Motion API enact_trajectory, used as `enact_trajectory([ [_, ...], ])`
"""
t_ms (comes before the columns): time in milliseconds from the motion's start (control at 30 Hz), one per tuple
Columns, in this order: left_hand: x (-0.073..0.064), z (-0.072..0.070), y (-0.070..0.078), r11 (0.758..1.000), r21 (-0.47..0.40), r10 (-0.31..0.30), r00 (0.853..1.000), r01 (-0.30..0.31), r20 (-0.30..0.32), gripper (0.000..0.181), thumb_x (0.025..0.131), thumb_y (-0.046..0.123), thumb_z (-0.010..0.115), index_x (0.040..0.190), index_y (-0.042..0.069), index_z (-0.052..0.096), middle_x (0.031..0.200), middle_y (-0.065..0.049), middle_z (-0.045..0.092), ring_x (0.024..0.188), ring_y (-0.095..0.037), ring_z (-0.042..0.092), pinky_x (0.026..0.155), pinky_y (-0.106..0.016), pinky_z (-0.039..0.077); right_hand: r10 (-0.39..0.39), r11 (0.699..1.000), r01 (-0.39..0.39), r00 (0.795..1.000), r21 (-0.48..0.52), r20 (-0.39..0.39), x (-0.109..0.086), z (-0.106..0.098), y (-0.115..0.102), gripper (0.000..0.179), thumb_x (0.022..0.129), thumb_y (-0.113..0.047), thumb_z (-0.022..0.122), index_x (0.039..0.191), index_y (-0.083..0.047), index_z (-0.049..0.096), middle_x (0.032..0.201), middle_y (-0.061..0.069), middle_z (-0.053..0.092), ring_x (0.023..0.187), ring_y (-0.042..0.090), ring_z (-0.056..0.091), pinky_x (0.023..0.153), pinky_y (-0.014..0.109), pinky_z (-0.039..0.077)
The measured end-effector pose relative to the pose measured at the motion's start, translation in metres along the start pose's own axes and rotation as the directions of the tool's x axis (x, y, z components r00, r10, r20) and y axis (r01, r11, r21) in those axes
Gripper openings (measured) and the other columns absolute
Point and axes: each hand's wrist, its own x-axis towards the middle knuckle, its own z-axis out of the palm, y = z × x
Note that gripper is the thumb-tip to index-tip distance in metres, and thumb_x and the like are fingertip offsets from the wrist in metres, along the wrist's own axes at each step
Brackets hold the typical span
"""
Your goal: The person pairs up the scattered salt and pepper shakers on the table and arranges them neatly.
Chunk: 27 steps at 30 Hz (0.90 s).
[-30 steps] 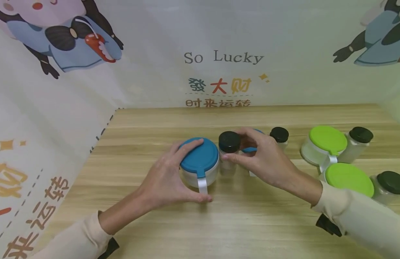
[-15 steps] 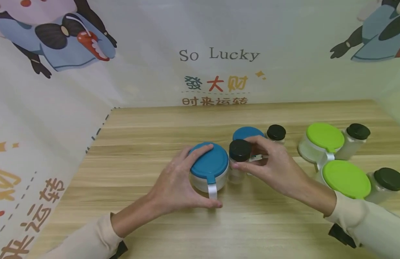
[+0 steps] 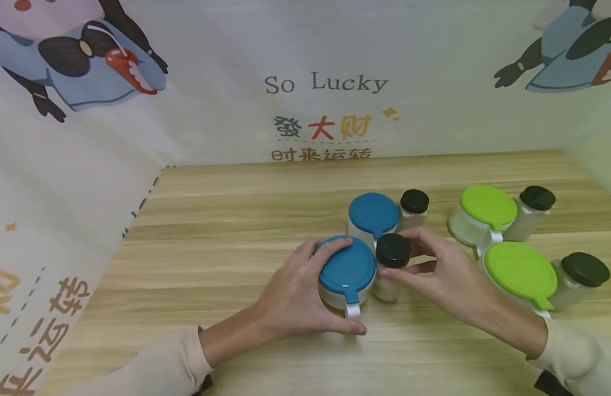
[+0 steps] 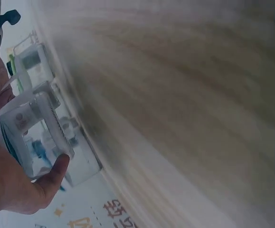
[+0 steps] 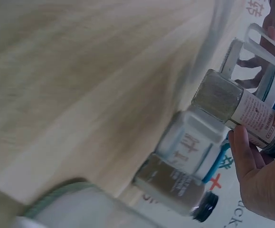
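In the head view my left hand [image 3: 297, 300] grips a clear jar with a blue lid [image 3: 347, 267], fingers over the lid's far edge and thumb at the near side by its white handle [image 3: 352, 311]. Right against it stands a black-capped spice bottle [image 3: 393, 250], pinched between the thumb and fingers of my right hand [image 3: 449, 280]. Powder and a printed label [image 5: 258, 116] show on this bottle in the right wrist view. Behind them is a second blue-lidded jar [image 3: 373, 213], partly covered by the held pair.
Beside the rear blue-lidded jar stands another black-capped bottle [image 3: 414, 202]. To the right are two green-lidded jars [image 3: 488, 206], each with a black-capped bottle [image 3: 537, 198] at its side. Printed cloth [image 3: 216, 110] rises behind the wooden tabletop [image 3: 226, 220].
Both hands have moved right and towards the front edge, carrying the blue-lidded jar and spice bottle side by side. The rear blue-lidded jar, mostly hidden before, now shows.
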Motion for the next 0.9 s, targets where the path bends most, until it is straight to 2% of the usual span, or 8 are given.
enact_trajectory([
  [200, 0.003, 0.017, 0.005, 1.0, -0.017, -0.003, 0.996, 0.005, 0.091, 0.113, 0.061, 0.062, 0.092, 0.154, 0.028, 0.037, 0.134, -0.006, 0.046, 0.12, -0.023, 0.053, 0.094, -0.042, 0.052, 0.002, 0.999, -0.002, 1.0, -0.041, -0.018, -0.016, -0.004, 0.011, 0.041, 0.082, -0.014, 0.088, 0.114, -0.006, 0.065, 0.107, 0.003, 0.066, 0.093, 0.016, 0.069, 0.075, 0.027, 0.058],
  [433, 0.01, 0.023, 0.013, 0.999, 0.049, -0.011, 0.99, 0.004, 0.139, 0.118, 0.061, 0.068, 0.089, 0.157, 0.028, 0.032, 0.136, -0.01, 0.045, 0.12, -0.025, 0.052, 0.092, -0.043, 0.053, 0.032, 0.998, -0.034, 0.999, -0.053, -0.036, -0.022, -0.008, 0.015, 0.046, 0.082, -0.01, 0.087, 0.119, -0.004, 0.061, 0.11, 0.006, 0.067, 0.097, 0.015, 0.068, 0.077, 0.028, 0.058],
  [600, 0.015, 0.026, 0.017, 0.994, 0.104, -0.032, 0.988, 0.016, 0.151, 0.122, 0.06, 0.072, 0.087, 0.159, 0.03, 0.029, 0.141, -0.015, 0.036, 0.123, -0.03, 0.05, 0.089, -0.043, 0.055, 0.031, 0.997, -0.033, 0.999, -0.073, -0.025, -0.019, -0.011, 0.018, 0.045, 0.083, -0.009, 0.086, 0.118, -0.002, 0.058, 0.113, 0.01, 0.064, 0.099, 0.023, 0.069, 0.078, 0.032, 0.058],
  [800, 0.019, 0.034, 0.022, 0.994, 0.112, -0.03, 0.991, 0.015, 0.134, 0.123, 0.059, 0.072, 0.088, 0.16, 0.032, 0.028, 0.138, -0.017, 0.032, 0.119, -0.031, 0.05, 0.087, -0.039, 0.055, 0.096, 0.99, -0.095, 0.995, -0.106, -0.001, -0.016, -0.018, 0.021, 0.05, 0.087, -0.013, 0.083, 0.124, 0.001, 0.053, 0.12, 0.017, 0.063, 0.105, 0.033, 0.067, 0.08, 0.034, 0.058],
  [900, 0.023, 0.034, 0.025, 0.993, 0.12, -0.035, 0.988, 0.016, 0.153, 0.125, 0.059, 0.073, 0.087, 0.161, 0.034, 0.025, 0.14, -0.018, 0.031, 0.121, -0.031, 0.049, 0.086, -0.037, 0.056, 0.078, 0.986, -0.077, 0.997, -0.145, -0.003, -0.017, -0.021, 0.022, 0.052, 0.087, -0.011, 0.082, 0.127, 0.002, 0.052, 0.119, 0.02, 0.065, 0.105, 0.038, 0.068, 0.078, 0.039, 0.059],
])
